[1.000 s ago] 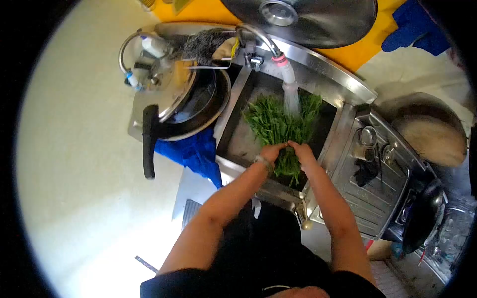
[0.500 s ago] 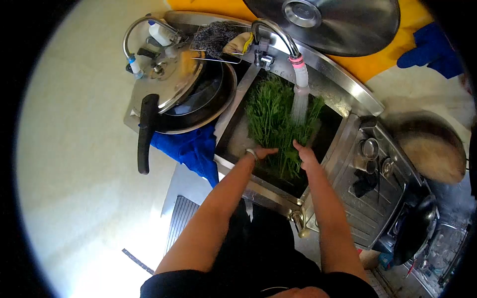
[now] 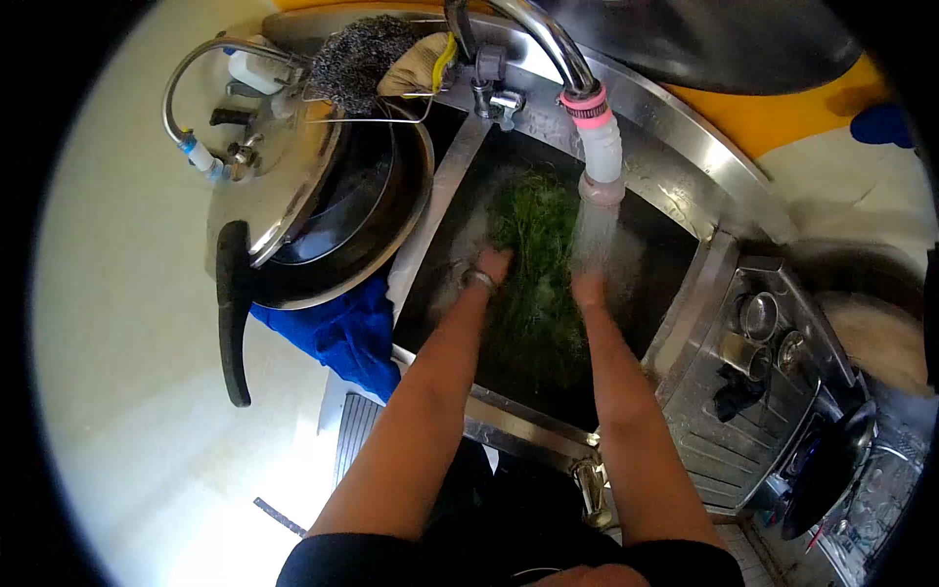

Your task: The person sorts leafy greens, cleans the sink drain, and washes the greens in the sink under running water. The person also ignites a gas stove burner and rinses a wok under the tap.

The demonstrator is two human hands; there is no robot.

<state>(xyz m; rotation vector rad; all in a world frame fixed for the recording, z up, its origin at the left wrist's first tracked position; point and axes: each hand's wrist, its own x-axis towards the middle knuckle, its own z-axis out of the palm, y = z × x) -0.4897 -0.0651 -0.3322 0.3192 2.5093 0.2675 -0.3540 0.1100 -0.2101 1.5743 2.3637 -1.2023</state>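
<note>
A bunch of long-stemmed leafy greens (image 3: 536, 230) lies under the water in a steel sink (image 3: 450, 220). My left hand (image 3: 496, 264), with a bracelet at the wrist, is at the left side of the bunch. On the other side, my right hand (image 3: 589, 288) is dipped in beside the stems, under the falling water. Water and blur hide the fingers of both hands, so their grip does not show. A curved tap (image 3: 554, 44) with a pink-banded white hose end (image 3: 601, 147) pours onto the water near my right hand.
Left of the sink stand a pressure cooker lid (image 3: 279, 186) and dark pans (image 3: 406, 201) over a blue cloth (image 3: 342, 338). A wire rack holds a scouring pad (image 3: 362, 64). Cups (image 3: 745, 354) sit on the right drainboard (image 3: 709, 430); a large round pan (image 3: 871, 333) is beyond.
Both hands have gone deeper into the water, and the greens have sunk below the surface between them. The view has shifted closer to the sink.
</note>
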